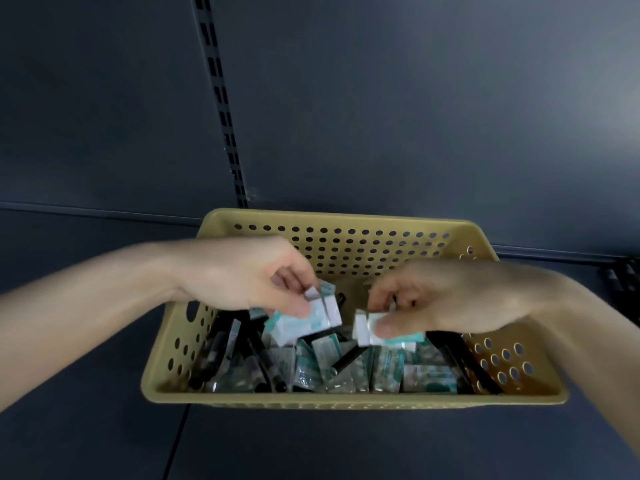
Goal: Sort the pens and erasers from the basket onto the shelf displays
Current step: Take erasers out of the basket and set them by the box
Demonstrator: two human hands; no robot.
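Observation:
A tan perforated basket [349, 400] sits on a dark shelf, holding black pens [221, 355] on the left and wrapped white-and-teal erasers [426, 375] on the right. My left hand [242, 271] reaches in over the left side and pinches a small stack of erasers [308, 323] between thumb and fingers. Over the right side, my right hand [446, 299] pinches another eraser [374, 332] with its thumb on top. Both held erasers hover just above the pile.
The dark shelf surface [104, 427] spreads around the basket. A dark back panel with a slotted upright rail [221, 109] rises behind it. A black object [623, 285] shows at the right edge.

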